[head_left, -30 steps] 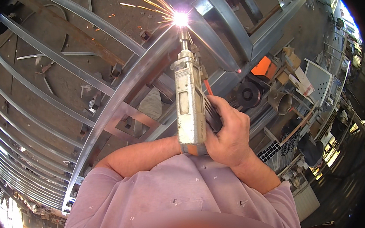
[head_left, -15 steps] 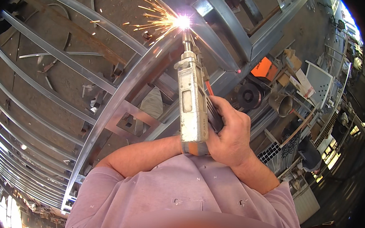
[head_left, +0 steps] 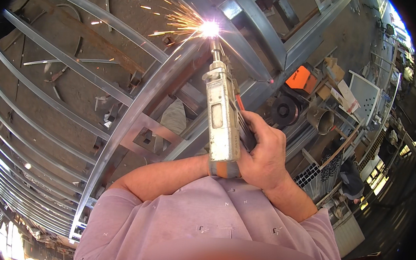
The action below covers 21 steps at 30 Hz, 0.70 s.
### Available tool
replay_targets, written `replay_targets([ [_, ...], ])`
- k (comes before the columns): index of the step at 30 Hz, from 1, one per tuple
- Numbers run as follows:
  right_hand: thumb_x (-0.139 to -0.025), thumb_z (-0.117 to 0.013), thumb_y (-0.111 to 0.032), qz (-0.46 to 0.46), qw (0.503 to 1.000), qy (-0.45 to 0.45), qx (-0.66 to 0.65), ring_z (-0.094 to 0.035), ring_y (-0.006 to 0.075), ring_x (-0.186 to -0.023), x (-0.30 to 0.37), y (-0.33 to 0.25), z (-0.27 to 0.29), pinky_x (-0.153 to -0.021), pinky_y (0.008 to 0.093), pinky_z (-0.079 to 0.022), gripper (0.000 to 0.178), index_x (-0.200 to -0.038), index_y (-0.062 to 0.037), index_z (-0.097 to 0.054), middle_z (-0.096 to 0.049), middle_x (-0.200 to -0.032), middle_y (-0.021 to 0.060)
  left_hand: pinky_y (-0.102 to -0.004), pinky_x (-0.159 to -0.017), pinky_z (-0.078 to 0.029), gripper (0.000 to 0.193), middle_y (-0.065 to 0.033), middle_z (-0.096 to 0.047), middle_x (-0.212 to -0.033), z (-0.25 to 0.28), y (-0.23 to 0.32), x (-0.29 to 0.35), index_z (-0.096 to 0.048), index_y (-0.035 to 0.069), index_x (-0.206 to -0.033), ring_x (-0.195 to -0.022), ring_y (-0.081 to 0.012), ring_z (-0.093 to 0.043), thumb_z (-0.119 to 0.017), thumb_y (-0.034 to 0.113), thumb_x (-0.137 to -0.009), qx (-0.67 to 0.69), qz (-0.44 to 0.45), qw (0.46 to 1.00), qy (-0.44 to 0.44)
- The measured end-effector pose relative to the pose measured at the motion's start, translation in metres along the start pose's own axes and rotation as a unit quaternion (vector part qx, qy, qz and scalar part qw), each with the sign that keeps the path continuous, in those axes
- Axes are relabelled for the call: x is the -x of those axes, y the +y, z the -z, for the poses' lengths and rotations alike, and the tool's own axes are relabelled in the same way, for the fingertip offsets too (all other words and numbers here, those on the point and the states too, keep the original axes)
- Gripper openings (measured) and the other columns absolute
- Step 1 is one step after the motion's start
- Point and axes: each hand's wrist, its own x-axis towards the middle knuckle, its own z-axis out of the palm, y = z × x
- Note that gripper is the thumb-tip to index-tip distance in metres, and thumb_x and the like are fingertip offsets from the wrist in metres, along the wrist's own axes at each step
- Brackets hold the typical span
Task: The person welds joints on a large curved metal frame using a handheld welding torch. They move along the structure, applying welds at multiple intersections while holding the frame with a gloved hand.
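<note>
A worn silver welding gun [head_left: 222,124] points away from me, its narrow nozzle at a joint in the steel frame [head_left: 247,51]. My right hand [head_left: 268,147] is closed around the gun's grip on its right side. My left forearm [head_left: 169,176] reaches in under the rear of the gun, and that hand is hidden behind the gun body. A white-violet glare [head_left: 210,29] burns at the nozzle tip, throwing orange sparks [head_left: 180,21] to the left. The glare hides the exact contact spot.
Long curved steel bars [head_left: 75,69] fan out on the left, joined to a curved rail [head_left: 119,122]. To the right lie an orange box [head_left: 301,80], a black spool [head_left: 285,110], a metal cylinder [head_left: 320,120] and stacked tubes [head_left: 308,174]. Another person [head_left: 351,182] is at the far right.
The nozzle and glare have shifted slightly right and nearer to me along the joint. My right hand keeps its hold on the welding gun. The spray of sparks has changed shape.
</note>
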Motion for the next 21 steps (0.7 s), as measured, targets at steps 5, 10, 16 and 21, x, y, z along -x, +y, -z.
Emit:
replay_targets([
  [5, -0.082, -0.084, -0.013, -0.004, 1.000, -0.002, -0.003, -0.078, 0.0429, -0.085, 0.001, 0.001, 0.001, -0.073, 0.0457, -0.061, 0.047, -0.125, 0.0009, -0.070, -0.077, -0.097, 0.0224, -0.0402, -0.120, -0.048, 0.051, -0.0126, -0.065, -0.149, -0.001, 0.000, -0.001, -0.062, 0.011, -0.152, -0.140, -0.0253, -0.060, -0.076, 0.017, -0.103, -0.004, -0.001, 1.000, -0.005],
  [10, -0.083, -0.084, -0.014, 0.005, 1.000, 0.002, 0.005, -0.078, 0.0433, -0.084, 0.003, 0.003, 0.001, -0.073, 0.0455, -0.061, 0.046, -0.124, 0.0015, -0.070, -0.077, -0.095, 0.0226, -0.0401, -0.120, -0.048, 0.051, -0.0125, -0.066, -0.148, -0.002, 0.000, -0.003, -0.063, 0.011, -0.151, -0.140, -0.0251, -0.060, -0.076, 0.017, -0.103, -0.014, -0.003, 1.000, -0.011],
  [16, -0.084, -0.083, -0.016, 0.017, 1.000, 0.009, -0.004, -0.077, 0.0441, -0.084, 0.005, 0.008, 0.002, -0.073, 0.0458, -0.060, 0.043, -0.122, 0.0019, -0.071, -0.077, -0.095, 0.0242, -0.0399, -0.120, -0.048, 0.050, -0.0124, -0.067, -0.148, -0.002, 0.005, -0.010, -0.063, 0.011, -0.151, -0.139, -0.0248, -0.061, -0.076, 0.016, -0.103, -0.040, 0.007, 0.999, -0.032],
  [21, -0.084, -0.078, -0.007, 0.001, 1.000, -0.023, -0.015, -0.080, 0.0346, -0.093, 0.013, 0.018, 0.010, -0.082, 0.0384, -0.060, 0.048, -0.129, 0.0084, -0.068, -0.079, -0.101, 0.0254, -0.0394, -0.119, -0.049, 0.048, -0.0114, -0.069, -0.144, -0.013, -0.014, -0.017, -0.064, 0.010, -0.150, -0.136, -0.0235, -0.063, -0.075, 0.018, -0.104, -0.130, -0.064, 0.989, 0.030],
])
